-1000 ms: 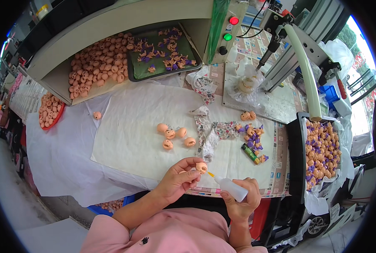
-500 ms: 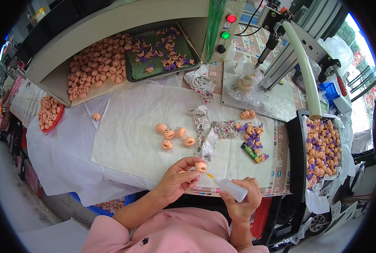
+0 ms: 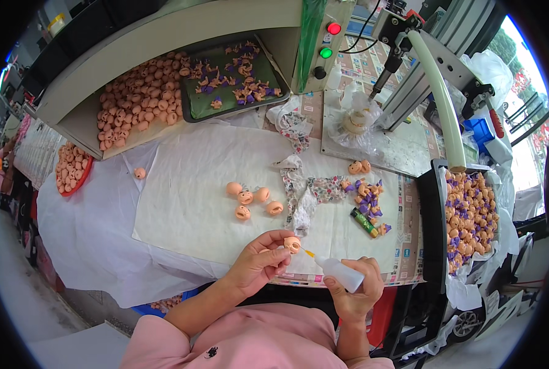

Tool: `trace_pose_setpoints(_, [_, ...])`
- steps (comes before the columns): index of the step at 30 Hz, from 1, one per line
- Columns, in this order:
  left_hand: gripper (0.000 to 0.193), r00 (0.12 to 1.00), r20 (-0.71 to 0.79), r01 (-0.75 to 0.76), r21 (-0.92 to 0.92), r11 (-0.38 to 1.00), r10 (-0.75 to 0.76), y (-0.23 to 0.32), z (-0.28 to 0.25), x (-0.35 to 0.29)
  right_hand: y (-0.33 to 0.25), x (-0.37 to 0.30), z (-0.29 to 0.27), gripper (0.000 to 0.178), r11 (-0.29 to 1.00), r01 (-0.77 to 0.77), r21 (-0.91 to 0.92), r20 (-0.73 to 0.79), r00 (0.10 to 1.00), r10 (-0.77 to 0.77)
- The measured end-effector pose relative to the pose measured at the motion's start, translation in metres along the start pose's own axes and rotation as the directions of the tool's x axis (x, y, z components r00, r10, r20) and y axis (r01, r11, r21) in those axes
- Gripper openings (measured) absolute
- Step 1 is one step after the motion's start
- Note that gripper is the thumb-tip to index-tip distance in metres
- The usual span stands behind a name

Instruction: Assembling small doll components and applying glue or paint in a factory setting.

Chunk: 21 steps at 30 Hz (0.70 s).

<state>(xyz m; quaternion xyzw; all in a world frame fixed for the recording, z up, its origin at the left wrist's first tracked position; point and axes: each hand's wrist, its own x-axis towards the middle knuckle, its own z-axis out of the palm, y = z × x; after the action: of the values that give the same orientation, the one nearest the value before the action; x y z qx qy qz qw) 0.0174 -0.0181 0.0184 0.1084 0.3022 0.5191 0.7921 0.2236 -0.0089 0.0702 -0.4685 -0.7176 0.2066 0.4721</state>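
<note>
Between the thumb and fingers of my left hand (image 3: 263,259) is a small doll head (image 3: 292,245), its opening turned toward my right hand. My right hand (image 3: 359,288) grips a white squeeze bottle (image 3: 342,274). The bottle's thin tip with a yellow collar (image 3: 310,253) points at the head; whether it touches I cannot tell. Beyond my hands, a group of loose doll heads (image 3: 245,197) lies on the white sheet (image 3: 188,203). Right of them are a crumpled floral cloth (image 3: 305,200), a pile of purple-dressed doll bodies (image 3: 367,197) and a green cylinder (image 3: 364,223).
A grey shelf box holds heaped doll heads (image 3: 139,92) and a dark tray (image 3: 200,109) of small bodies. At left stands a red bowl (image 3: 80,184) of heads. A press machine (image 3: 404,80) stands back right, above a black crate (image 3: 437,246) of dolls.
The bottle and my right hand have shifted slightly right, drawing the tip a little back from the head. My left hand stays nearly still; the whole view has moved slightly.
</note>
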Motion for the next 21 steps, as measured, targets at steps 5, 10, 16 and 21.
trace_pose_setpoints(5, [0.031, 0.999, -0.031, 0.033, -0.015, 0.999, -0.034, -0.001, 0.008, 0.003, 0.008, -0.002, -0.003, 0.036, 0.997, -0.077, 0.015, -0.072, 0.994, 0.078])
trace_pose_setpoints(10, [0.028, 0.997, -0.057, 0.054, -0.040, 0.998, -0.057, -0.005, 0.008, 0.006, 0.039, 0.008, 0.022, 0.034, 0.995, -0.094, 0.023, -0.070, 0.993, 0.096])
trace_pose_setpoints(16, [0.028, 0.999, 0.021, 0.036, -0.116, 0.993, -0.034, -0.013, 0.018, 0.001, 0.056, 0.018, 0.031, 0.033, 0.991, -0.104, -0.085, -0.001, 0.995, 0.105])
trace_pose_setpoints(21, [0.028, 0.999, 0.031, 0.031, -0.145, 0.989, -0.026, -0.012, 0.016, -0.001, 0.057, 0.037, 0.011, 0.032, 0.982, 0.045, -0.183, 0.022, 0.999, -0.042])
